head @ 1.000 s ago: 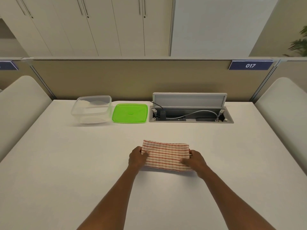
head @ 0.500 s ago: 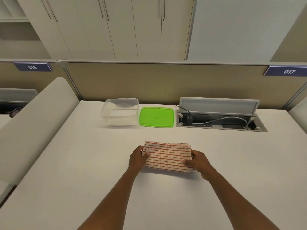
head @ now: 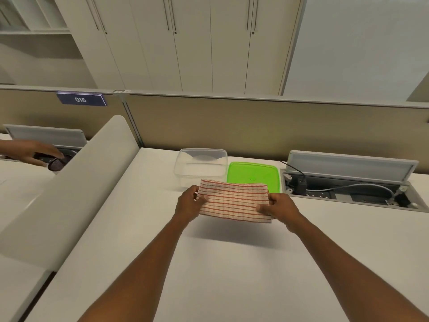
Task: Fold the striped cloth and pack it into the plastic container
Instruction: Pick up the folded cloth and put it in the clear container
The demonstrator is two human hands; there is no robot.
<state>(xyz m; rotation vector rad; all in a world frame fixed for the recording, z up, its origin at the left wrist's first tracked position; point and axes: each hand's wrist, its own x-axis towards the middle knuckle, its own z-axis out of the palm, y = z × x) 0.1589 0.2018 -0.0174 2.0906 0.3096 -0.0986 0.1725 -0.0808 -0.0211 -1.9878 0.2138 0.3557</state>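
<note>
While both hands, left hand and right hand, pinch the folded striped cloth closed-fingered above the table, packing begins; next lower it into the plastic container near the far edge.

I am facing a beige partition backing my white surface, pale cupboards standing behind it, a curved white divider sitting left.

I'm at a desk in an open-plan office. White desk w/ beige partition at the back, numbered tag "016" on the next bay. Open cable box w/ sockets and plugged leads sunk in the desktop. Tall white cupboards behind. Curved white divider separates the neighbouring desk.
</note>
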